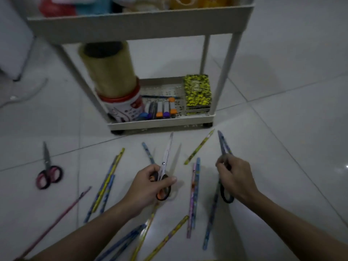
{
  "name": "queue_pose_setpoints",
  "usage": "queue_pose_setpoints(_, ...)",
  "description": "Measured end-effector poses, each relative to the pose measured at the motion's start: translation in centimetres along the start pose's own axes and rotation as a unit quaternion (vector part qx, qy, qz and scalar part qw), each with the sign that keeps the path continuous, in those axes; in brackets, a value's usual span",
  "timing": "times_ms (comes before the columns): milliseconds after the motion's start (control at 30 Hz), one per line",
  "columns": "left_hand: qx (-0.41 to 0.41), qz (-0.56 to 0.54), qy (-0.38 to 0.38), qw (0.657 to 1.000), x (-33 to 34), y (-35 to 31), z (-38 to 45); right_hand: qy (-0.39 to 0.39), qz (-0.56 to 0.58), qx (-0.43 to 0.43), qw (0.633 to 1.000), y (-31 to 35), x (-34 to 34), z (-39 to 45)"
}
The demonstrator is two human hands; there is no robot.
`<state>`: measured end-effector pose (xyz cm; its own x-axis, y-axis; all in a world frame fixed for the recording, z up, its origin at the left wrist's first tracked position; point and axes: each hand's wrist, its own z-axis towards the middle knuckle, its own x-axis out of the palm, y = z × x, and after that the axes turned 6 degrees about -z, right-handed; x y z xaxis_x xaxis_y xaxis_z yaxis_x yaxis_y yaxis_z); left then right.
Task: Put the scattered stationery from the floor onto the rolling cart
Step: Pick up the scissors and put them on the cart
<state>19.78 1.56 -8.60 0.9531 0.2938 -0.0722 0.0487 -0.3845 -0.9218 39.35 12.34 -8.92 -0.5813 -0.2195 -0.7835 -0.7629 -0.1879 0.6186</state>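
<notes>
Both hands — left hand (pixel 150 182), right hand (pixel 235 176) — grip scissors (pixel 166 157).

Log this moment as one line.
left hand: holds orange scissors | right hand: holds black scissors | pink scissors: on floor

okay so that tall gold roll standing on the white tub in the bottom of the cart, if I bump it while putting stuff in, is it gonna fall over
Probably, yes. The gold roll stands tall on the white tub, so the stack looks top-heavy and apt to tip. Its round side suggests it would roll once down. The markers lie right beside the tub, so space there is tight.
</notes>
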Motion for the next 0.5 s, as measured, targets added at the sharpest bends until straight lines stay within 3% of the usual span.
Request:
queue_pose_setpoints(167,0.018,0.006,-0.119,0.993,-6.0,1.5,-2.3,0.228,0.098,-0.057,0.967,7.1,3.0,-0.2)
queue_pose_setpoints(333,-0.008,-0.012,-0.317,0.948,-12.7,2.8,-3.8,0.278,0.019,-0.164,0.946,12.5,7.3,-0.1)
queue_pose_setpoints(500,-0.05,0.106,-0.439,0.891,-19.0,4.0,-3.7,0.314,0.006,-0.219,0.924,16.9,12.3,-0.8)
